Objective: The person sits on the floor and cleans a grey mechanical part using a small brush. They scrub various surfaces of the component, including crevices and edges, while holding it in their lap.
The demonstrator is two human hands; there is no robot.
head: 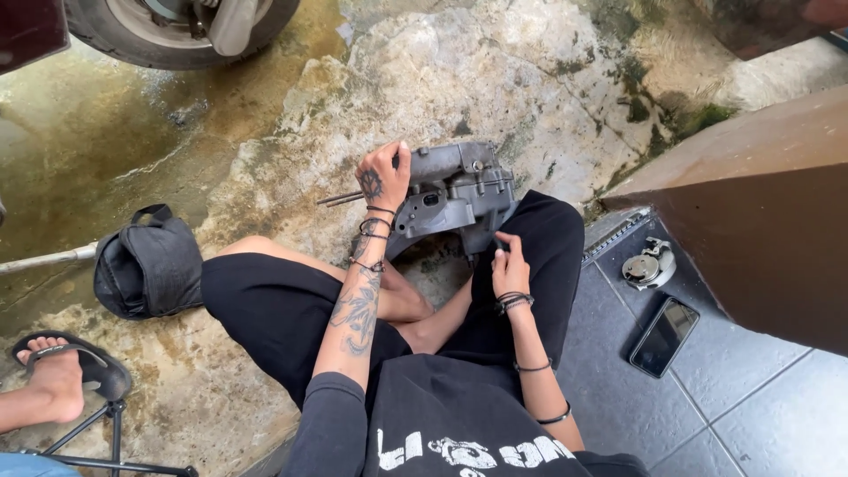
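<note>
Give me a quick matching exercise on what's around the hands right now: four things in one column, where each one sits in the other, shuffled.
Things:
1. Grey engine casing
2. Black bag
3. Smartphone
4. Left hand

Places:
A. Flat on the dark floor tiles, at the person's right
B. On the stained concrete, beside the left knee
C. Resting on top of the casing's left end
D. On the ground in front of the crossed legs

Pairs: 1-D, 2-B, 3-A, 4-C
</note>
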